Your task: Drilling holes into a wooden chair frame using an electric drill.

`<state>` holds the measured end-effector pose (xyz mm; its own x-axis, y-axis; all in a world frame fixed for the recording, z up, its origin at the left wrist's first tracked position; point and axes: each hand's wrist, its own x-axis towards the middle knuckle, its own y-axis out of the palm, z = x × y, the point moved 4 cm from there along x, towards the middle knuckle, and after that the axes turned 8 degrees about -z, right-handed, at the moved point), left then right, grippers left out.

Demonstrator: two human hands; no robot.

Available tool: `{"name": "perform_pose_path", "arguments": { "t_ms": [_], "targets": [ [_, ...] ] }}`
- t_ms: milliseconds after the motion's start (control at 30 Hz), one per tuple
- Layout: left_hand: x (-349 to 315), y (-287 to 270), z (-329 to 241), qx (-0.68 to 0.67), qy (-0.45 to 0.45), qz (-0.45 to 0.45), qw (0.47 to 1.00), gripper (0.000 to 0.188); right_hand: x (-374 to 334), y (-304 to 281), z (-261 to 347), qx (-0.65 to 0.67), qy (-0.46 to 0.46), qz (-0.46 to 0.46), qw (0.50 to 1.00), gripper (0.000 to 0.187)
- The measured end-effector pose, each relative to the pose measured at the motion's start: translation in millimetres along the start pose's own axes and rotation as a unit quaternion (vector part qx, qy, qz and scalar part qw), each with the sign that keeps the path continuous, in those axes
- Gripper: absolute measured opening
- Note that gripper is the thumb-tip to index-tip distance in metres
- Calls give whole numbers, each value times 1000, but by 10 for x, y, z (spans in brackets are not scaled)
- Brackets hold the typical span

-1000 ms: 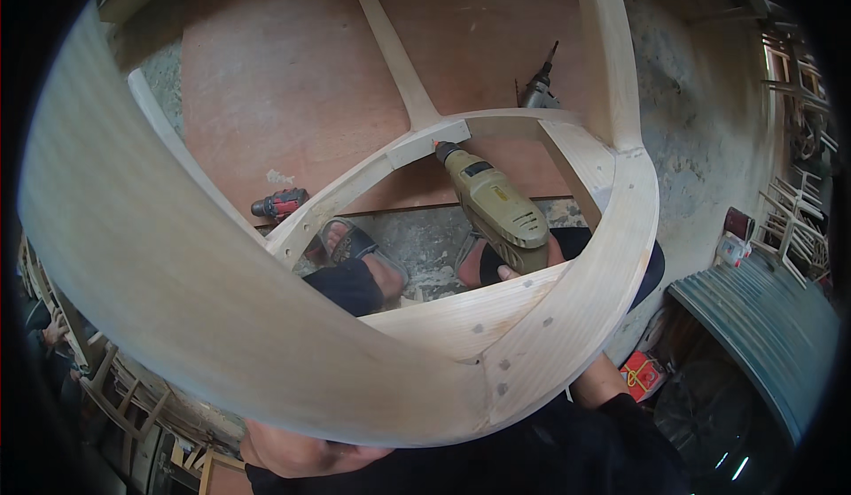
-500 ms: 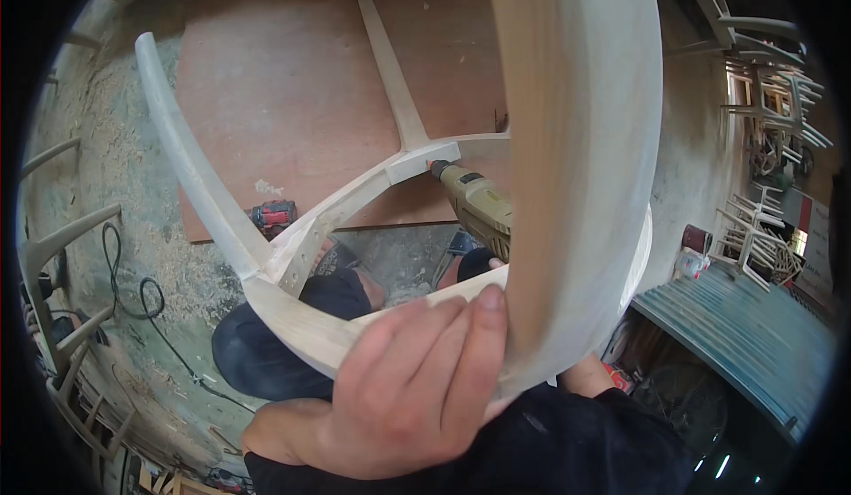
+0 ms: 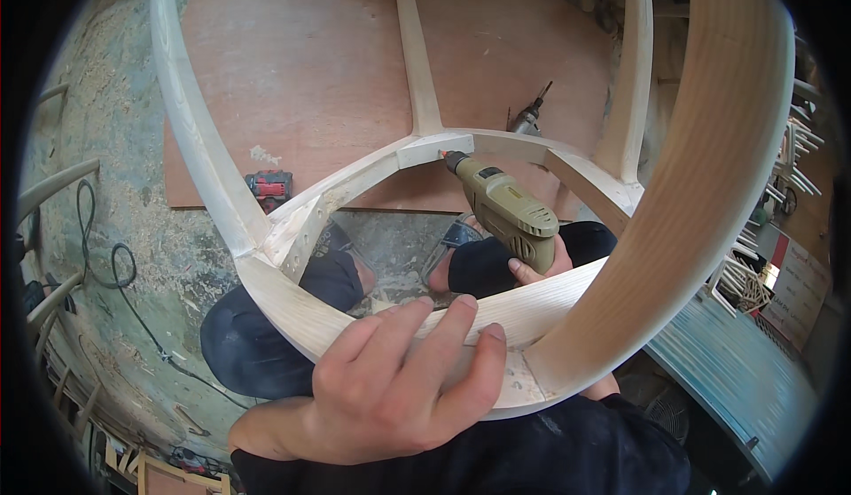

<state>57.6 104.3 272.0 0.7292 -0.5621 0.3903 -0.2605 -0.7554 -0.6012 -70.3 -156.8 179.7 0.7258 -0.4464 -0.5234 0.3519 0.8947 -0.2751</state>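
A pale wooden chair frame lies across my lap with its legs pointing away from me. My left hand is closed over the near curved rail, its fingers resting on the wood. Inside the ring, my right hand grips an olive-green electric drill, partly hidden behind the near rail. The drill's nose meets a small wooden block on the far inner side of the ring, beside the base of a leg. A row of holes shows in the left corner brace.
A brown board covers the floor ahead. On it are a red and black power tool and a grey tool with a long bit. A black cable runs along the left floor. Blue-green corrugated sheeting stands at right.
The chair frame has shifted rightward in view, exposing its right leg and side. The drill and my right hand, mostly hidden before, now show. The drill's nose stays at the block.
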Motion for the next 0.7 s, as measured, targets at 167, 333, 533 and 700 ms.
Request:
{"name": "perform_pose_path", "arguments": {
  "t_ms": [167, 333, 533, 700],
  "targets": [
    [8, -7, 9, -6, -10, 0, 1000, 32, -162, 98, 340, -162, 41, -15, 986, 38],
    [27, 10, 2, -5, -13, 1, 1000, 32, -217, -1, 184, -168, 102, 7, 981, 42],
    [18, 4, 0, -5, -16, -1, 1000, 32, -725, -420, 23, -184, 68, -13, 980, 49],
    [24, 8, -2, -4, -16, 6, 1000, 34, -667, -433, -127, -198, 39, -30, 979, 55]
  ]
}}
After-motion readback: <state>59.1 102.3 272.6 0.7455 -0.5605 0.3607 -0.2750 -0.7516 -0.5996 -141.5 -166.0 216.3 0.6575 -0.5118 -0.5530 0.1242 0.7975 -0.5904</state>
